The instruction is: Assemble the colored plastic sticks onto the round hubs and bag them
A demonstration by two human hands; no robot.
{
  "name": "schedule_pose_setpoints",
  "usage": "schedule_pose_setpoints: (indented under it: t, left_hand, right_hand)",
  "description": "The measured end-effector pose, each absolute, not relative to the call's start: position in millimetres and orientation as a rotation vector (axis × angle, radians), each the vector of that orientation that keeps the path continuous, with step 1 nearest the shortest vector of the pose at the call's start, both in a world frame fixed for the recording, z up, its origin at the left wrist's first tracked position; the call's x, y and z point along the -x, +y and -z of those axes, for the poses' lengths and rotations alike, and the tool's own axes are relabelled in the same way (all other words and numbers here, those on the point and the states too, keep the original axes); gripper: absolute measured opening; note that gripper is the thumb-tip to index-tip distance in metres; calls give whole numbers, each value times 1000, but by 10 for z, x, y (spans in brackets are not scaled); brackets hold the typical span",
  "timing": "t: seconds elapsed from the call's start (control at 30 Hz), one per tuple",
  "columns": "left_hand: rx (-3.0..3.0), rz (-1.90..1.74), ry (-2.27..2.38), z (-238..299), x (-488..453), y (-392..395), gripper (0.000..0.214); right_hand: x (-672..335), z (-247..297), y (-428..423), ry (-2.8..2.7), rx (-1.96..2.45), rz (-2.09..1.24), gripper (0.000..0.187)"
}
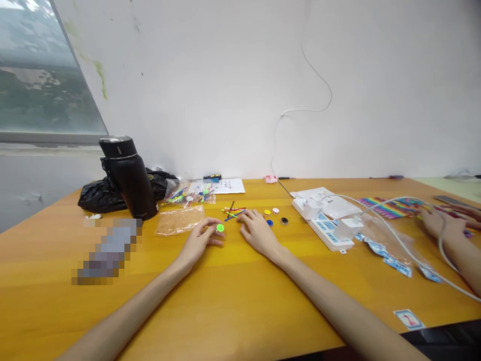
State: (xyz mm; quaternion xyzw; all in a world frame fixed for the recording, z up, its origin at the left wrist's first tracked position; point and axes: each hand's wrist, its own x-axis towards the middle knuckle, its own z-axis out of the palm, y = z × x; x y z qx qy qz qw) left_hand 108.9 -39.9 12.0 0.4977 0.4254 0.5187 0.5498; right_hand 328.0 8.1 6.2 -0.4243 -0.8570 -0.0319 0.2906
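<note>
My left hand (201, 239) rests on the yellow table (233, 296), its fingers pinched on a small green round piece (220, 228). My right hand (257, 229) lies flat beside it, fingers spread, its fingertips touching a bunch of thin coloured sticks (233, 212). Small round pieces lie just past that hand: a yellow one (267, 212), a white one (275, 210), a blue one (269, 222) and a black one (284, 220).
A black flask (130, 176) stands at the back left before a black bag (101, 195). Clear plastic bags (179, 219) lie near it. A white power strip (323, 220) with cables lies to the right. Another person's hands (443, 223) work at the far right.
</note>
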Motion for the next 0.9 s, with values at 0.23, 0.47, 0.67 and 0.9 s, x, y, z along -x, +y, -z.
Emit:
schedule_pose_setpoints:
  t: [0.23,0.47,0.67,0.9]
  left_hand:
    - [-952,-1309,999,-118,-1058,-379,30]
    - [-963,-1288,964,-81,-1039,-331,26]
    - [-1025,-1274,964,-100,-1040,-341,31]
    - [-1194,-1232,1040,-54,-1025,-333,36]
  right_hand:
    - [-3310,-32,118,-2219,1040,-67,21]
    - [-3336,-117,90,-2071,903,-383,12]
    - [-3295,-204,-6,-1912,821,-528,9]
    - [-3231,-236,-101,-1697,843,-923,20]
